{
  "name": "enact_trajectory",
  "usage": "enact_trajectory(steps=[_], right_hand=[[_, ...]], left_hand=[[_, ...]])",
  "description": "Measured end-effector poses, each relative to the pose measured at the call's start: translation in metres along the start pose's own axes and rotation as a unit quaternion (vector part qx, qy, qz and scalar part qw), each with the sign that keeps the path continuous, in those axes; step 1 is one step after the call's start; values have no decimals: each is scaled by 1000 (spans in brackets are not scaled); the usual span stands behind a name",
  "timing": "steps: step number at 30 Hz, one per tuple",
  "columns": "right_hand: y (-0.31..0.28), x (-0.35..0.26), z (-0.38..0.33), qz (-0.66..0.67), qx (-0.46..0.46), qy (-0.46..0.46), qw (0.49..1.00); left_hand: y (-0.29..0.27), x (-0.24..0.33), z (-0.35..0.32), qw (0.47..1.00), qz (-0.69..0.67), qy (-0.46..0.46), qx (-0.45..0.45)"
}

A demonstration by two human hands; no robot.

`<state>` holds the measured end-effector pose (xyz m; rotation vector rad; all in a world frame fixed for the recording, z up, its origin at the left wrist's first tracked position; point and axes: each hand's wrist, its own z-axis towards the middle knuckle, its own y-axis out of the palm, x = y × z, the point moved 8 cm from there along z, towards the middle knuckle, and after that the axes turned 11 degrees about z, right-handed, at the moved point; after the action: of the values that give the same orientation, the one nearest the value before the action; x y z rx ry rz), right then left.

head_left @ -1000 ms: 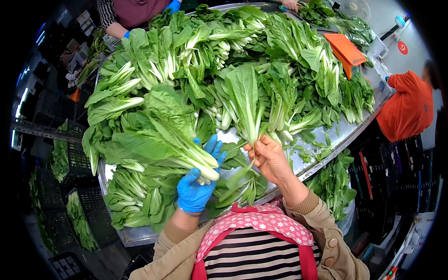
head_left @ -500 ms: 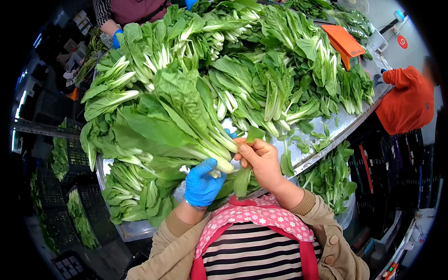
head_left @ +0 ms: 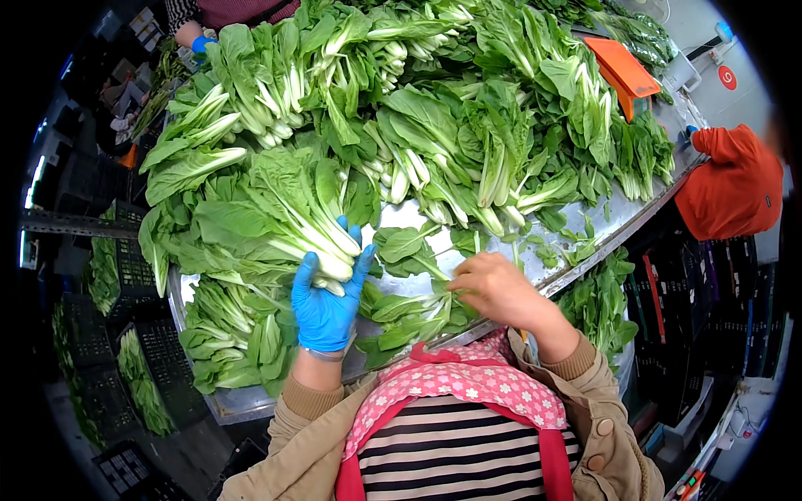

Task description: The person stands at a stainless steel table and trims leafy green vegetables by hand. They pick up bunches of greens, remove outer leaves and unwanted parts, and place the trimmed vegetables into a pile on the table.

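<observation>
Evidently mid-trimming: the gloved left hand (head_left: 326, 305) clamped its fingers on a bok choy head (head_left: 292, 225), while the bare right hand (head_left: 497, 288) curled over loose leaves (head_left: 409, 246) on the worktop (head_left: 601, 225); stripping another outer leaf seemed next.

— What's in the blue-gloved left hand (head_left: 324, 305)?
— A bunch of leafy greens (head_left: 284, 221), pale white-green stalks gathered at the base, broad green leaves fanning up and to the left.
— Lifted or lying down?
— Its cut base sits in the grip; the leaves lie over the heap on the worktop (head_left: 401, 219).
— Condition?
— Fresh, leaves whole.
</observation>
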<state>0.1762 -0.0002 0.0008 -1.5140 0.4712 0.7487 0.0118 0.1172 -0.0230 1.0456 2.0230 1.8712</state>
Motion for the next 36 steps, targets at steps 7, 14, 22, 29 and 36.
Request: enact_trajectory(steps=[7,14,22,29,36], right_hand=[[-11,3,-4,53,188,-22,980],[4,62,-18,488,301,168,802],[-33,46,-7,147,169,97,970],[-71,84,13,-119,380,259,880],[-73,121,-7,347,460,228,785]], left_hand=[[11,8,-15,985,165,11,-39],[19,7,-15,982,184,4,-47],[20,6,-19,971,223,23,-80],[-5,-33,7,995,53,-76,-23],[-15,-48,7,992,49,-109,-28]])
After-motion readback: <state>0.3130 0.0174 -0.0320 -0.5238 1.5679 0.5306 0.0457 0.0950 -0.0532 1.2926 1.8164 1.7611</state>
